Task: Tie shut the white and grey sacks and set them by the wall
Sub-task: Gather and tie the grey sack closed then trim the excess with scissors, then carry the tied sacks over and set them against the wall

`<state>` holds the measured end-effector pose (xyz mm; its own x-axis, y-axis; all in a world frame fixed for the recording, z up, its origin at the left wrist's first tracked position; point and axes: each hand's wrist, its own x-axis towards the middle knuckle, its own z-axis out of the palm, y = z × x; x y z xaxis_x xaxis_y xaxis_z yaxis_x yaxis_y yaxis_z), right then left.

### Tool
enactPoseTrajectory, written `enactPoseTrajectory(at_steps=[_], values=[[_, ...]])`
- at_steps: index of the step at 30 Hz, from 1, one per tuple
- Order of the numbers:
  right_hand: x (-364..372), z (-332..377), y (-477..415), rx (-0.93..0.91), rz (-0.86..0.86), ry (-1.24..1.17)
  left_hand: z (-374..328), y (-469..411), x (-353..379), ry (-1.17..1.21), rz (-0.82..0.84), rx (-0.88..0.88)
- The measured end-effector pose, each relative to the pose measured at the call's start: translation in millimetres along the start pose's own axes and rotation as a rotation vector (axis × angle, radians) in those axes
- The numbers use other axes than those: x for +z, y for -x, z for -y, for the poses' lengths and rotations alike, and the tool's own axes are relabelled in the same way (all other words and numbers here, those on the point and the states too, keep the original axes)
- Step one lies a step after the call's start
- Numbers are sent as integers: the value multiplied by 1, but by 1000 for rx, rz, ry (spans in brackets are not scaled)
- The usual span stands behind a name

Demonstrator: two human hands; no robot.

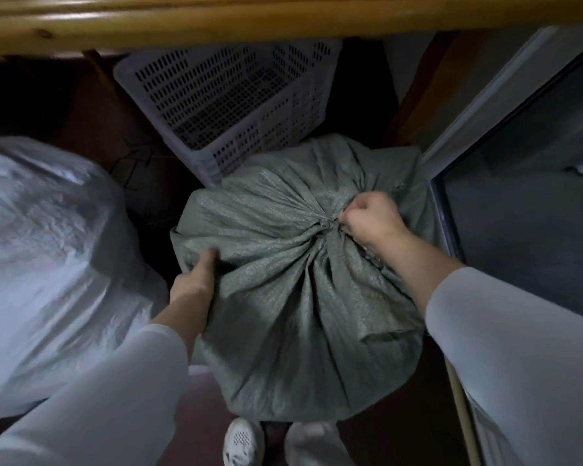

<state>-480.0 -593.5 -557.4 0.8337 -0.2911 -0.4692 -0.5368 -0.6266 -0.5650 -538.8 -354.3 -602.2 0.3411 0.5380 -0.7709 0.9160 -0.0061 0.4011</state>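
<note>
Leaving the white sack [48, 247] slumped at far left. Pinching, with the left hand [196, 280], a side fold of the grey sack [283, 297], thumb on top. Clenching the right hand [371, 220] round its gathered neck, fingers curled tight, just before the plastic basket [229, 95].

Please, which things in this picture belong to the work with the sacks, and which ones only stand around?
Part of the job: grey sack; right hand gripping its gathered mouth; left hand pinching its side; white sack.

Just standing around: perforated plastic basket; wooden rail; glass panel.
</note>
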Motion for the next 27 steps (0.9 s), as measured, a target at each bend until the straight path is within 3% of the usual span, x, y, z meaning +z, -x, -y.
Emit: enactPoseTrajectory(at_steps=[4,10,14,17,19,22,27], values=[[-14,-1,32,107,-70,-220,10,19,-15,-134,43,96],[-42,1,81,198,-123,247,42,54,-30,-221,152,224],[-43,-11,119,278,-64,398,72,67,-40,-233,206,249],[-47,-32,147,324,-35,255,92,76,-47,-226,215,217],[-54,-47,163,376,-124,76,99,86,-48,-174,223,215],[-79,-53,180,309,-326,-186,96,112,-43,-62,226,246],[-140,-28,233,27,-426,-131,86,173,-55,76,233,344]])
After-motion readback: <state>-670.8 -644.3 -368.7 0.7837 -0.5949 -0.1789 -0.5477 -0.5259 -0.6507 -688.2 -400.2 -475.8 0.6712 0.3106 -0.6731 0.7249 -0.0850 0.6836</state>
